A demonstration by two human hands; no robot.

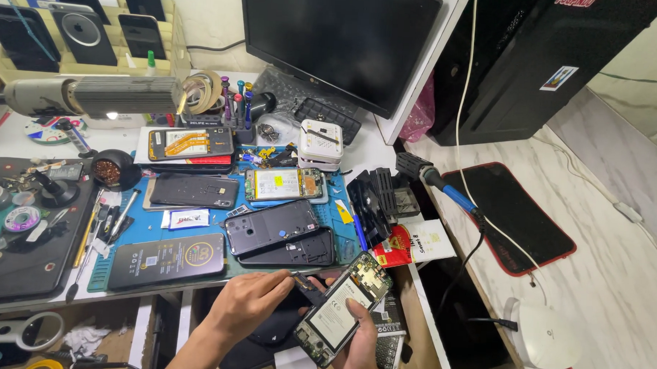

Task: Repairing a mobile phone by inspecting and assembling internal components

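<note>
My right hand cradles an opened smartphone from below, over an open drawer at the desk's front edge. The phone's back is off, so its white battery and green circuit board show. My left hand pinches a thin dark tool, perhaps tweezers or a small screwdriver. The tool's tip points at the phone's upper left edge. Whether the tip touches the phone is unclear.
A blue work mat carries several dismantled phones, black back covers and a boxed screen. Behind stand a monitor, a phone rack and a lamp. A soldering iron, red-edged mouse pad and white device lie to the right.
</note>
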